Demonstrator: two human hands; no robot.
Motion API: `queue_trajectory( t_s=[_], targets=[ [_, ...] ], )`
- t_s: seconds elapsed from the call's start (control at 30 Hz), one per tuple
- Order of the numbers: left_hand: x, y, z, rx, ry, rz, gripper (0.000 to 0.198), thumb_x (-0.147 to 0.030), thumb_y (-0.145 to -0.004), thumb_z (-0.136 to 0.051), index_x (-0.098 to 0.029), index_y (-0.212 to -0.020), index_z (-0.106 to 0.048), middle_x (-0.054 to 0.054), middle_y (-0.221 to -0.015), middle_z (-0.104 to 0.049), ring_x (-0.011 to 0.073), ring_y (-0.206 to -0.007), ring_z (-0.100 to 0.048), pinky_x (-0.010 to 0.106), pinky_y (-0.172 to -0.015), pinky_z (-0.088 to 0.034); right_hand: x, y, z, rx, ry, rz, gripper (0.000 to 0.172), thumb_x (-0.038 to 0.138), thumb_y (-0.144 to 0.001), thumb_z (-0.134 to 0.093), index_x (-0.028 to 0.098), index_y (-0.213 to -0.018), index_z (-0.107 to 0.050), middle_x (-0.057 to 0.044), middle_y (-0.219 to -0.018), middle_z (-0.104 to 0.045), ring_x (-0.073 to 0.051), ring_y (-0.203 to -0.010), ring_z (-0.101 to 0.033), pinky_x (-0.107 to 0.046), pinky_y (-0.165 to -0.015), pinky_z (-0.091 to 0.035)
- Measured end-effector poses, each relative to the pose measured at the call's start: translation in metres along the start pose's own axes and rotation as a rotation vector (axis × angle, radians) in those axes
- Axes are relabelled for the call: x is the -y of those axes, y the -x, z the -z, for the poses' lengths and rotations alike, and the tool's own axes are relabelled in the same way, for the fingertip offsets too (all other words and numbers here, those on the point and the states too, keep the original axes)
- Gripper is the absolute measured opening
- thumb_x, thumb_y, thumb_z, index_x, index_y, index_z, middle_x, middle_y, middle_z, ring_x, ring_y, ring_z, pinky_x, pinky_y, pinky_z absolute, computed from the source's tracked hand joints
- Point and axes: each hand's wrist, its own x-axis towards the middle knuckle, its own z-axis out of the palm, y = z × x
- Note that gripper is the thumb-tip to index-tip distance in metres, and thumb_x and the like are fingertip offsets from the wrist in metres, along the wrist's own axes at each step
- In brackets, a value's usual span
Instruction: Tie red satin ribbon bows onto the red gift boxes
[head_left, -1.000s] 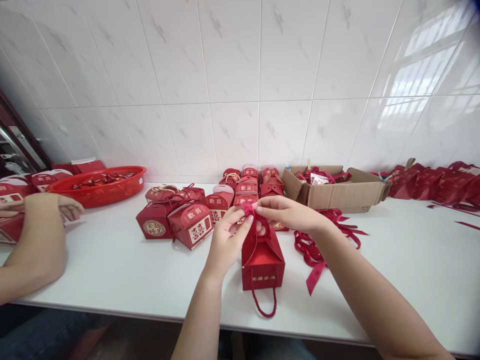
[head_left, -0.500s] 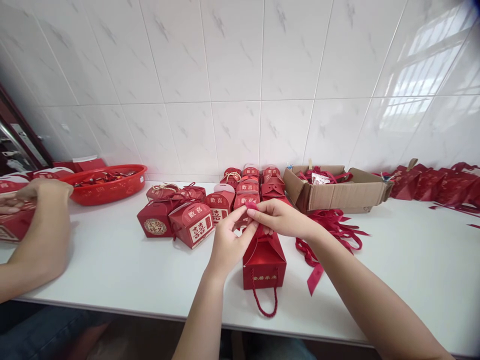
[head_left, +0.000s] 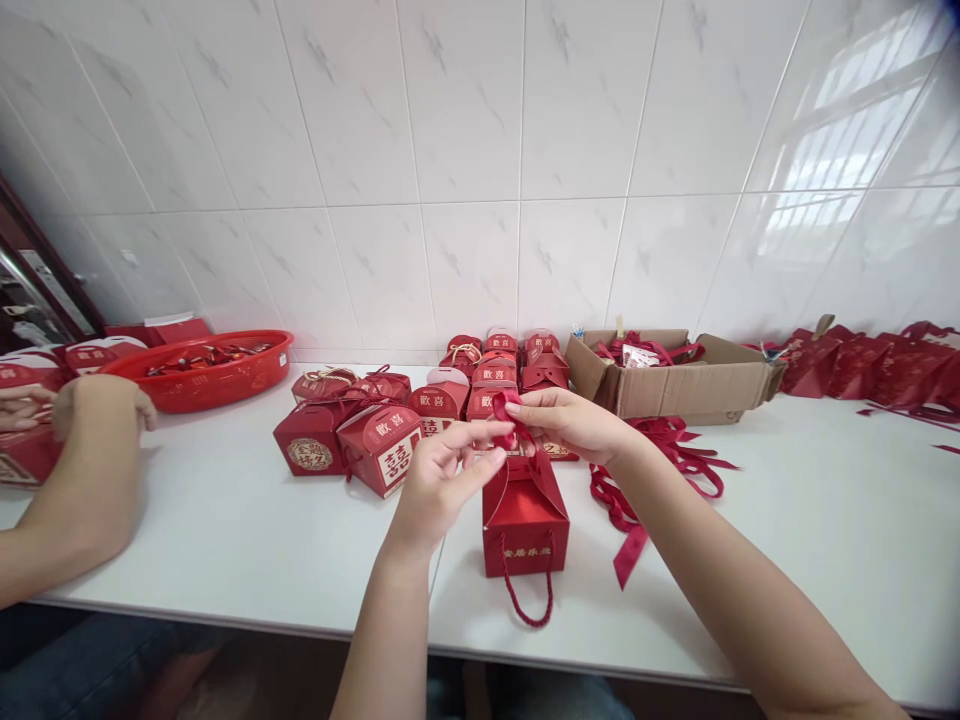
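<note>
- Wall (head_left: pixel 337 120): pale marbled tiles, window light reflected at far right.
- Table (head_left: pixel 285 550): white top, runs along the wall.
- Group of red boxes (head_left: pixel 390 440): back-centre, set close together, several with pale printed panels, some tied with cord.
- Cardboard box (head_left: pixel 682 395): near the wall, right of the group; red ribbon inside.
- Red basin (head_left: pixel 217 390): left of the group, small wrapped items in it.
- Co-worker's arm (head_left: pixel 86 490): far left, hand by more red boxes; its grip cannot be told.
- Ribbon pile (head_left: pixel 675 440): loose, tangled, in front of the cardboard box, one tail trailing toward the near edge.
- Red gift box (head_left: pixel 525 550): upright on the table, near the front edge, directly before the wearer; gold characters on its front, sloping top panels.
- Right hand (head_left: pixel 566 420): above and behind the gift box, thumb and fingers pinched together on ribbon.
- Left hand (head_left: pixel 435 485): facing it, thumb and forefinger parted, tips beside the ribbon; cannot tell whether they grip it.
- Held ribbon (head_left: pixel 504 405): red, looped, just above the gift box's top.
- Rope handle (head_left: pixel 536 624): dark red, drooping down the gift box's front.
</note>
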Motion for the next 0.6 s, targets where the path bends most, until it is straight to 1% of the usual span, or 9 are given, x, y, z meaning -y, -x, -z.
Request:
queue_trajectory(
  t_s=[0.07, 0.1, 0.17, 0.23, 0.3, 0.37, 0.47, 0.53, 0.6],
  targets=[
    [-0.004, 0.004, 0.002, 0.179, -0.235, 0.026, 0.027, -0.033, -0.081, -0.063, -0.023, -0.104, -0.071, 0.007, -0.102, -0.07, 0.0207, -0.094, -0.062, 0.032, -0.083, -0.048, -0.001, 0.0, 0.002, -0.016, -0.057, -0.037, 0.026, 0.039, -0.077, -0.069, 0.016, -0.073, -0.061, 0.003, -0.064, -0.053, -0.008, -0.057, -0.047, -0.024, -0.058, -0.04],
    [-0.006, 0.005, 0.003, 0.246, -0.339, 0.025, 0.026, -0.034, -0.081, -0.062, -0.024, -0.104, -0.07, 0.006, -0.105, -0.069, 0.0215, -0.097, -0.061, 0.033, -0.085, -0.048, -0.002, 0.0, 0.003, -0.022, -0.077, -0.06, 0.025, 0.038, -0.076, -0.07, 0.016, -0.073, -0.06, 0.003, -0.065, -0.052, -0.007, -0.056, -0.047, -0.024, -0.057, -0.039],
    [-0.009, 0.008, 0.004, 0.323, -0.513, 0.014, 0.023, -0.036, -0.081, -0.061, -0.027, -0.1, -0.071, 0.005, -0.115, -0.065, 0.0239, -0.111, -0.055, 0.037, -0.094, -0.045, -0.002, 0.0, 0.004, -0.046, -0.059, -0.091, 0.025, 0.039, -0.076, -0.07, 0.016, -0.074, -0.059, 0.003, -0.067, -0.053, -0.008, -0.056, -0.046, -0.024, -0.054, -0.037],
    [-0.013, 0.011, 0.006, 0.381, -0.64, 0.027, 0.021, -0.038, -0.082, -0.06, -0.029, -0.096, -0.072, 0.005, -0.127, -0.058, 0.0269, -0.126, -0.045, 0.042, -0.103, -0.038, 0.0, 0.002, 0.003, -0.077, 0.08, -0.06, 0.028, 0.042, -0.078, -0.066, 0.016, -0.072, -0.057, 0.003, -0.067, -0.051, -0.007, -0.055, -0.042, -0.024, -0.052, -0.033],
    [-0.019, 0.015, 0.007, 0.466, -0.715, 0.067, 0.021, -0.04, -0.081, -0.06, -0.032, -0.096, -0.072, 0.003, -0.135, -0.053, 0.0289, -0.134, -0.036, 0.048, -0.107, -0.032, 0.002, 0.005, 0.001, -0.083, 0.261, 0.011, 0.033, 0.045, -0.082, -0.061, 0.016, -0.067, -0.055, 0.004, -0.063, -0.047, -0.007, -0.054, -0.037, -0.024, -0.052, -0.03],
    [-0.025, 0.018, 0.008, 0.535, -0.747, 0.091, 0.021, -0.039, -0.08, -0.062, -0.034, -0.098, -0.071, 0.001, -0.138, -0.051, 0.0295, -0.138, -0.029, 0.051, -0.109, -0.029, 0.005, 0.009, -0.002, -0.073, 0.359, 0.064, 0.036, 0.047, -0.083, -0.058, 0.016, -0.064, -0.053, 0.005, -0.061, -0.044, -0.007, -0.054, -0.036, -0.025, -0.054, -0.03],
    [-0.033, 0.022, 0.008, 0.553, -0.754, 0.077, 0.02, -0.038, -0.078, -0.065, -0.034, -0.096, -0.073, 0.001, -0.138, -0.052, 0.0316, -0.138, -0.027, 0.054, -0.109, -0.027, 0.008, 0.011, -0.006, -0.075, 0.313, 0.057, 0.036, 0.049, -0.083, -0.058, 0.016, -0.069, -0.056, 0.004, -0.063, -0.047, -0.007, -0.056, -0.037, -0.024, -0.055, -0.031],
    [-0.038, 0.025, 0.008, 0.593, -0.689, 0.011, 0.02, -0.037, -0.077, -0.067, -0.034, -0.095, -0.074, 0.001, -0.133, -0.057, 0.032, -0.132, -0.036, 0.052, -0.107, -0.032, 0.008, 0.009, -0.006, -0.082, 0.218, 0.016, 0.033, 0.047, -0.081, -0.061, 0.016, -0.074, -0.06, 0.002, -0.067, -0.052, -0.008, -0.058, -0.042, -0.024, -0.056, -0.034],
    [-0.044, 0.028, 0.007, 0.735, -0.526, -0.078, 0.028, -0.034, -0.075, -0.07, -0.034, -0.103, -0.073, 0.003, -0.124, -0.064, 0.0297, -0.118, -0.051, 0.045, -0.102, -0.04, 0.008, 0.006, -0.005, -0.099, 0.123, -0.028, 0.03, 0.045, -0.08, -0.063, 0.015, -0.076, -0.061, -0.001, -0.071, -0.057, -0.009, -0.062, -0.049, -0.024, -0.059, -0.038]
  ],
)
